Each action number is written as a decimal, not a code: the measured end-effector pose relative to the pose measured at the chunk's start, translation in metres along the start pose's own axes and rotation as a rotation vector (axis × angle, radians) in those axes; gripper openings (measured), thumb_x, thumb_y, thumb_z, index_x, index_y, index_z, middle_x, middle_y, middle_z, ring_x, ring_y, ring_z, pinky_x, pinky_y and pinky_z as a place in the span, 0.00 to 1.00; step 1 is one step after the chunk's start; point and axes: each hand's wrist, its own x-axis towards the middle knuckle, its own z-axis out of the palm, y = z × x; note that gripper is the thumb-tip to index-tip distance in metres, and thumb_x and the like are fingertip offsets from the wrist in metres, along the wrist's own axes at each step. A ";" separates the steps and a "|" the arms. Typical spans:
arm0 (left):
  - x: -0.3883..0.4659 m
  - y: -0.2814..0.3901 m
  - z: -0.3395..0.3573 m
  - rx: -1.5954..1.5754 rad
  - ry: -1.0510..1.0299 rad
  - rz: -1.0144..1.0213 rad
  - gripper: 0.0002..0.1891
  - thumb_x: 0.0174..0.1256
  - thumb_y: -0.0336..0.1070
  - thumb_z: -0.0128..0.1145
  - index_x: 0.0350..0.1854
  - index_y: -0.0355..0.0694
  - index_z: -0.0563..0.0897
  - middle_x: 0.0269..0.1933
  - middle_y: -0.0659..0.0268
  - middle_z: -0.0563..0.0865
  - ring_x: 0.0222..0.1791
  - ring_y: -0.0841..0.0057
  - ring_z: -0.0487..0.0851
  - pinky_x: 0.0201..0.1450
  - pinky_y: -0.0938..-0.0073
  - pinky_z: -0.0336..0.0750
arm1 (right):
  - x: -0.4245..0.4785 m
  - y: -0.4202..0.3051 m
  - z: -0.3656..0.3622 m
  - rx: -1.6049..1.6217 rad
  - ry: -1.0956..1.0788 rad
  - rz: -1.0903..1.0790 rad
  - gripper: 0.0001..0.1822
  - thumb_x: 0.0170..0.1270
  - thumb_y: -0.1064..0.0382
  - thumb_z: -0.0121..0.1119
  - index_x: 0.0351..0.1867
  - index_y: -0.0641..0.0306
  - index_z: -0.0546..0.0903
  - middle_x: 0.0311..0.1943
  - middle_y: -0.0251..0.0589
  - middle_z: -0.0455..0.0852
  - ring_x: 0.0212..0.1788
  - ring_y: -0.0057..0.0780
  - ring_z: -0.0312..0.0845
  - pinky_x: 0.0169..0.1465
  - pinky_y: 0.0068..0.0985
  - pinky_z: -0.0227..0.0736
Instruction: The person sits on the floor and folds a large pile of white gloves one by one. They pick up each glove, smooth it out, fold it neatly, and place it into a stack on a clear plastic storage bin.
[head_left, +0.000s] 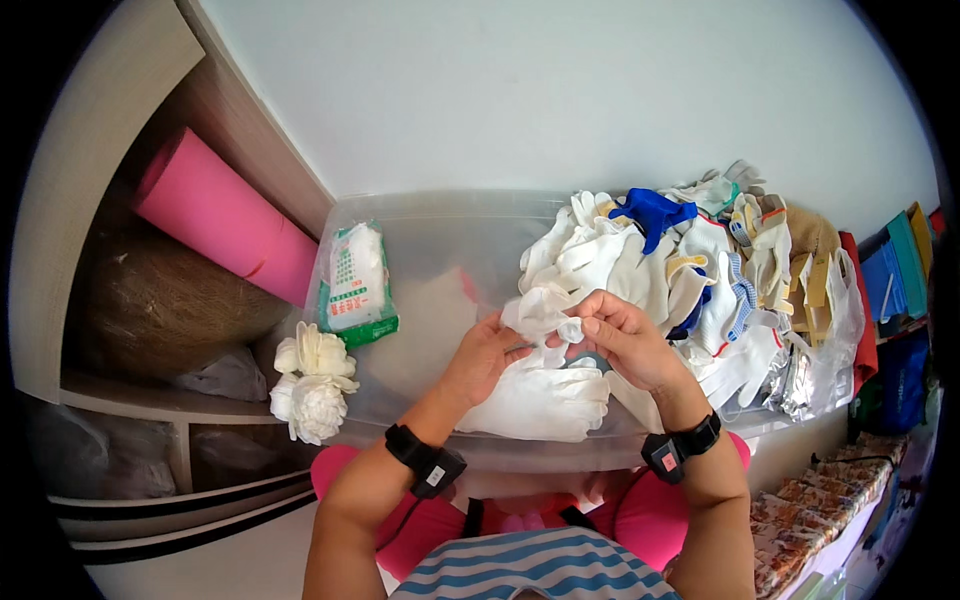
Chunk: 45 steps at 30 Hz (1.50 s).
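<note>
Both my hands hold one thin white glove (531, 309) above a translucent plastic bin lid or tub (420, 225). My left hand (486, 358) pinches the glove's left side. At its right, my right hand (622, 334) grips a rolled or bunched end between thumb and fingers. Just below my hands lies a stack of white gloves (536, 405), flat, with fingers pointing right. Right of my hands rises a loose heap of white work gloves (622, 259), some with red or yellow cuffs. A blue glove (654, 214) rests on top of the heap.
A green-and-white packet (358, 281) lies on the plastic at left, beside rolled white glove bundles (315, 382). A pink roll (232, 221) leans out of the wooden cabinet (120, 195). Cardboard pieces (811, 296) and clear plastic bags (844, 322) sit at the right end.
</note>
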 end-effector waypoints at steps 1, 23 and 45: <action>0.001 0.000 -0.003 0.023 0.034 0.057 0.22 0.70 0.30 0.59 0.66 0.35 0.74 0.60 0.60 0.84 0.59 0.72 0.83 0.65 0.67 0.74 | 0.000 -0.001 0.001 -0.007 -0.013 0.005 0.09 0.79 0.58 0.55 0.46 0.61 0.78 0.43 0.34 0.86 0.46 0.25 0.84 0.51 0.23 0.78; -0.016 0.033 0.014 -0.193 -0.025 0.131 0.17 0.80 0.36 0.48 0.63 0.35 0.75 0.59 0.60 0.84 0.59 0.69 0.83 0.63 0.65 0.77 | 0.006 0.065 -0.033 -1.066 0.129 -0.007 0.28 0.69 0.58 0.63 0.69 0.63 0.73 0.73 0.56 0.69 0.67 0.45 0.73 0.65 0.33 0.71; -0.039 0.026 0.020 -0.147 -0.022 0.108 0.34 0.67 0.25 0.62 0.75 0.45 0.67 0.57 0.66 0.84 0.58 0.72 0.83 0.61 0.67 0.78 | -0.023 0.016 0.001 -0.026 -0.007 0.460 0.20 0.74 0.56 0.61 0.61 0.66 0.81 0.47 0.31 0.88 0.47 0.17 0.81 0.53 0.19 0.76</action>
